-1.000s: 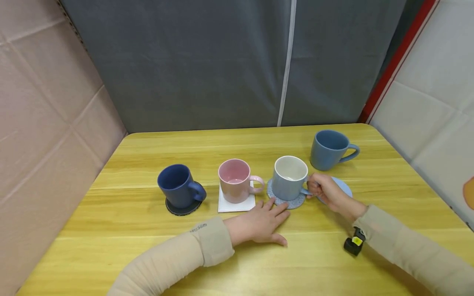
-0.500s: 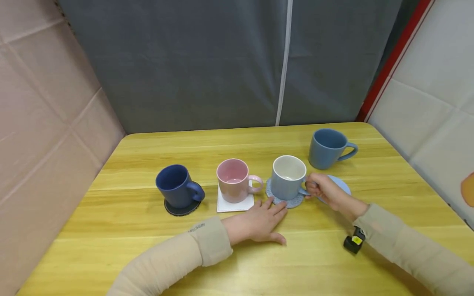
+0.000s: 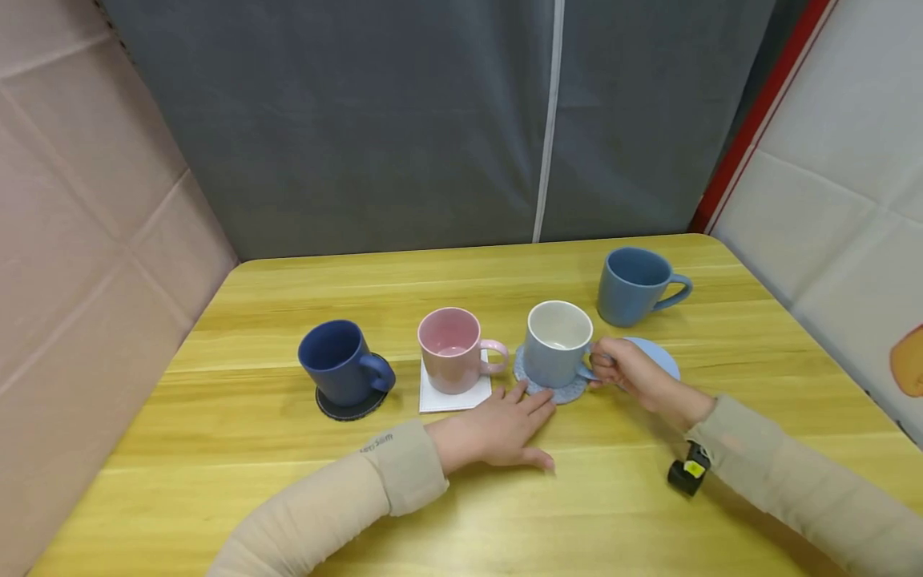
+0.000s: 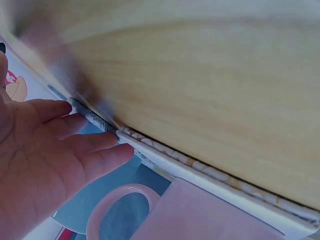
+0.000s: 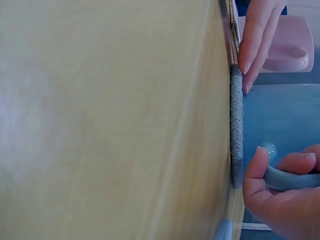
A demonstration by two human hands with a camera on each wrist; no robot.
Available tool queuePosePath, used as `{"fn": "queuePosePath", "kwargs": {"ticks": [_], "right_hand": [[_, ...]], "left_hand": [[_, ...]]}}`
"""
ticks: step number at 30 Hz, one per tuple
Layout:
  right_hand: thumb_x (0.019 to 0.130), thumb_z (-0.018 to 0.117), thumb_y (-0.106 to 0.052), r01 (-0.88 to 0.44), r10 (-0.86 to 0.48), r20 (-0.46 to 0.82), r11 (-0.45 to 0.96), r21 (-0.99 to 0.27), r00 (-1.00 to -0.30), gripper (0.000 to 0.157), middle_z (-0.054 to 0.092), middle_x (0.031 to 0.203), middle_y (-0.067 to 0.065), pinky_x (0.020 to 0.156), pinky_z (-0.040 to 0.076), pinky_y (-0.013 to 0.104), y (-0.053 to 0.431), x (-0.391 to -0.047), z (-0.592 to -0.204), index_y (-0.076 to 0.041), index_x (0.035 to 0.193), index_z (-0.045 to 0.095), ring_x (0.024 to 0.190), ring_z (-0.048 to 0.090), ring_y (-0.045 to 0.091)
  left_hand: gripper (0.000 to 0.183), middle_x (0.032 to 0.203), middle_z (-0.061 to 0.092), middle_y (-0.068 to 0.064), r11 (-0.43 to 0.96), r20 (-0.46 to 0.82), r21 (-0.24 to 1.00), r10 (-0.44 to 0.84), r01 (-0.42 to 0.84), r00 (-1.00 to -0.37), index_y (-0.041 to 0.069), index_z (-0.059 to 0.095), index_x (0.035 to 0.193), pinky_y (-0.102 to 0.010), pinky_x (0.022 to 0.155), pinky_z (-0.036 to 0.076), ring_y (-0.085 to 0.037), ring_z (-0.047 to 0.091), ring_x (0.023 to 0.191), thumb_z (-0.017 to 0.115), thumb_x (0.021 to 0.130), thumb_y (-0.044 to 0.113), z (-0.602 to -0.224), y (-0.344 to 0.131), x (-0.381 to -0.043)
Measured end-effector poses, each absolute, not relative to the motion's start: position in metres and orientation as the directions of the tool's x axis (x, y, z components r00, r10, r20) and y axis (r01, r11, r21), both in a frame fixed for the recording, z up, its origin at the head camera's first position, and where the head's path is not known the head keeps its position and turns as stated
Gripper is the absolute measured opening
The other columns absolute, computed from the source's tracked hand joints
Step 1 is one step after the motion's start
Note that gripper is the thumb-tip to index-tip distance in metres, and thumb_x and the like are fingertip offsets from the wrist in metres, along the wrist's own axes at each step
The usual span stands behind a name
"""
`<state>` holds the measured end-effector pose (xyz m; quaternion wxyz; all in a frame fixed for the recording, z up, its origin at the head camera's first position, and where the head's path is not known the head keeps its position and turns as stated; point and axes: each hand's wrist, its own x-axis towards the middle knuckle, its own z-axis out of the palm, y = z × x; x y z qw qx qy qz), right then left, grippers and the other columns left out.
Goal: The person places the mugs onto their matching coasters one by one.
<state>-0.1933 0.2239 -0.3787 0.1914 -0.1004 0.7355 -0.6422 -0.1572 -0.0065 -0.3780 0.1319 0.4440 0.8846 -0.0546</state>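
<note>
A light blue mug with a white inside stands on a round grey woven coaster. My right hand grips its handle, fingers curled through and thumb against it. Fingers spread, my left hand reaches from the left, its fingertips right at the coaster's near edge. Just behind that hand a pink mug stands on a square white coaster; its handle shows beside the hand in the left wrist view.
A dark blue mug stands on a round black coaster at the left. At the back right is a grey-blue mug. A pale blue round coaster lies partly behind my right hand. Fabric walls border the wooden table.
The whole scene has drifted slightly left in the head view. Both hands keep their places relative to the light blue mug and the grey coaster.
</note>
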Motion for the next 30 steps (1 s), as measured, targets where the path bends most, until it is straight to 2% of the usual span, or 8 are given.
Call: {"fn": "queuePosePath", "kwargs": {"ticks": [14,17,22,27,30], "right_hand": [[0.085,0.029,-0.01,0.135,-0.376,-0.19,0.167,-0.977,-0.907,0.025,0.031,0.055,-0.002,0.069,0.043,0.03,0.219,-0.19,-0.373,-0.011,0.06,0.027,0.056,0.037,0.012],[0.086,0.029,-0.011,0.119,-0.392,-0.171,0.154,-0.981,-0.904,0.024,0.036,0.06,0.0,0.066,0.041,0.028,0.221,-0.191,-0.374,-0.009,0.062,0.029,0.059,0.038,0.013],[0.089,0.03,-0.011,0.117,-0.396,-0.18,0.178,-0.977,-0.9,0.024,0.044,0.07,0.003,0.067,0.044,0.029,0.222,-0.191,-0.372,-0.007,0.067,0.037,0.068,0.044,0.012],[0.092,0.036,-0.014,0.146,-0.353,-0.243,0.28,-0.949,-0.903,0.024,0.051,0.082,0.004,0.077,0.05,0.034,0.223,-0.188,-0.359,-0.001,0.079,0.051,0.08,0.05,0.011],[0.092,0.04,-0.019,0.124,-0.329,-0.261,0.384,-0.915,-0.908,0.025,0.051,0.095,0.009,0.08,0.05,0.035,0.228,-0.188,-0.351,0.003,0.094,0.051,0.088,0.051,0.015]], "left_hand": [[0.078,0.152,0.02,-0.002,0.592,-0.279,0.0,0.774,0.806,-0.569,0.016,0.027,0.145,-0.048,0.106,0.027,-0.035,0.022,0.136,0.039,0.086,0.065,-0.378,-0.007,-0.157],[0.077,0.152,0.02,-0.002,0.592,-0.28,0.007,0.775,0.806,-0.566,0.017,0.027,0.145,-0.049,0.106,0.027,-0.035,0.021,0.136,0.039,0.086,0.064,-0.378,-0.007,-0.157],[0.077,0.152,0.019,-0.001,0.595,-0.279,0.026,0.776,0.803,-0.566,0.017,0.027,0.145,-0.049,0.107,0.027,-0.035,0.02,0.137,0.039,0.086,0.064,-0.377,-0.007,-0.159],[0.076,0.153,0.018,-0.001,0.598,-0.286,0.037,0.774,0.801,-0.565,0.017,0.027,0.145,-0.049,0.107,0.026,-0.035,0.02,0.137,0.039,0.087,0.063,-0.375,-0.007,-0.158],[0.075,0.153,0.017,-0.002,0.598,-0.298,0.041,0.772,0.8,-0.562,0.018,0.026,0.146,-0.048,0.108,0.025,-0.035,0.019,0.137,0.039,0.087,0.063,-0.374,-0.007,-0.157]]}}
